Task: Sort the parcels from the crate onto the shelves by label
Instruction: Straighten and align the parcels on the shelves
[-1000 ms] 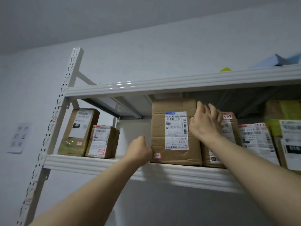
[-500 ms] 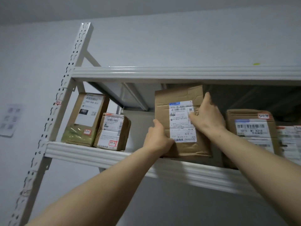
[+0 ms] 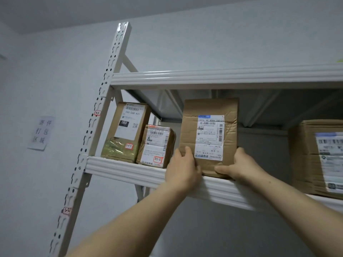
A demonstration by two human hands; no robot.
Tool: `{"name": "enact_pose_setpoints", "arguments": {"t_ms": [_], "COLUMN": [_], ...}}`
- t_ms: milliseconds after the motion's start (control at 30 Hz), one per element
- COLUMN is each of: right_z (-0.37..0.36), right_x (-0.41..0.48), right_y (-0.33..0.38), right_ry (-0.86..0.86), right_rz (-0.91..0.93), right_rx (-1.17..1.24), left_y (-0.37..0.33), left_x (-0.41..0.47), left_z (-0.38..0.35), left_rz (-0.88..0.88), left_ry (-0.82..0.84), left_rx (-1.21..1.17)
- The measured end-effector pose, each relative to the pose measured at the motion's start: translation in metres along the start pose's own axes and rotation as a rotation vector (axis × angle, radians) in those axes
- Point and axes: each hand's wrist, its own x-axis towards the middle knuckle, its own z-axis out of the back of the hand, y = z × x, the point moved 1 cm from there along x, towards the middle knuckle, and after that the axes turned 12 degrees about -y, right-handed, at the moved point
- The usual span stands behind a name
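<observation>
Up on the ribbed white metal shelf (image 3: 130,170), a creased cardboard parcel (image 3: 209,108) stands upright at the front edge, beside a small taped box (image 3: 156,143). The left hand (image 3: 182,169) and right hand (image 3: 238,166) each has its grip clamped on a lower corner; I'd say it's being seated, and next wants a nudge back, then release.

We grip a creased brown parcel (image 3: 209,134) with a white label by its lower corners, left hand (image 3: 182,169) and right hand (image 3: 239,166). It stands upright at the shelf (image 3: 130,169) edge. To its left stand a tall parcel (image 3: 126,132) and a short parcel (image 3: 156,145).
</observation>
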Motion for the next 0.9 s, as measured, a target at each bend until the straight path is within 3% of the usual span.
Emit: {"name": "enact_pose_setpoints", "arguments": {"t_ms": [300, 567, 900], "right_z": [-0.019, -0.024, -0.028], "right_x": [0.002, 0.008, 0.012], "right_y": [0.015, 0.015, 0.019], "right_ry": [0.033, 0.068, 0.108], "right_rz": [0.059, 0.044, 0.038], "right_rx": [-0.061, -0.095, -0.103], "left_y": [0.01, 0.015, 0.024], "left_x": [0.003, 0.001, 0.003], "left_z": [0.003, 0.019, 0.029], "left_rz": [0.069, 0.109, 0.114], "left_ry": [-0.02, -0.093, -0.038], "left_rx": [0.149, 0.048, 0.093]}}
